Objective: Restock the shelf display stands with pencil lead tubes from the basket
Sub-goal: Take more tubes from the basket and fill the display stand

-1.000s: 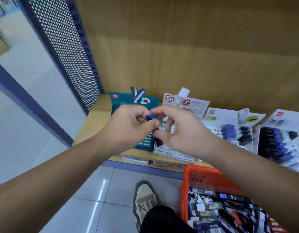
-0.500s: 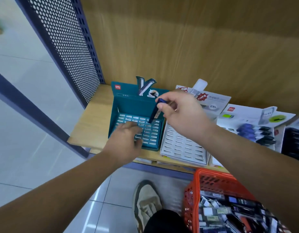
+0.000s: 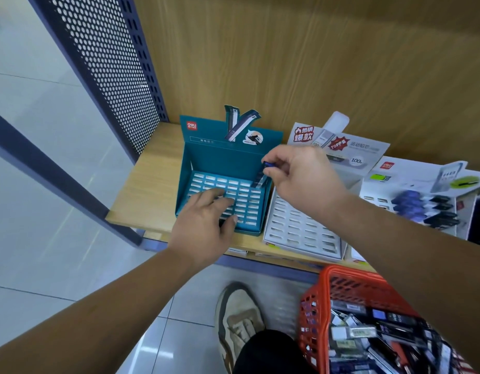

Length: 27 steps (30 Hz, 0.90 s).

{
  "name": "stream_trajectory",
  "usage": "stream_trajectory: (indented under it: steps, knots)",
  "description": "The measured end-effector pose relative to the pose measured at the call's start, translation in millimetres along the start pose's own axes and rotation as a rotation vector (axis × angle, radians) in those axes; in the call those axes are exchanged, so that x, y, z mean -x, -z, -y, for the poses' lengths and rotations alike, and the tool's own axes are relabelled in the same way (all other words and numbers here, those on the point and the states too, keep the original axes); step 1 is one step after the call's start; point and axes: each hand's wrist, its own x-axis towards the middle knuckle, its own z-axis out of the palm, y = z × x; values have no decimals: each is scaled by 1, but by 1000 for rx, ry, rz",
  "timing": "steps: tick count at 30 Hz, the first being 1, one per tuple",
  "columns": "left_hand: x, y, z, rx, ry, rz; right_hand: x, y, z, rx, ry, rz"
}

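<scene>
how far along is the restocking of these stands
Early. Done: no tube is seated in the teal stand; its visible slots look empty. In hand: the right hand pinches a lead tube over a back-right slot, while the left hand rests on the grid. Left: those slots, the empty white stand, and the full basket.
</scene>
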Motion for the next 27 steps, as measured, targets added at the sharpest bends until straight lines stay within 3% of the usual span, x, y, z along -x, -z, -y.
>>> stream_trajectory:
  steps: [9, 17, 27]
  knots:
    - [-4, 2, -3, 2, 33, 40, -22, 1, 10, 304, 121, 123]
    - [-8, 1, -2, -28, 25, 29, -20, -11, 18, 388, 206, 135]
    - [-7, 0, -1, -27, 13, 16, -15, -11, 11, 130, 180, 13]
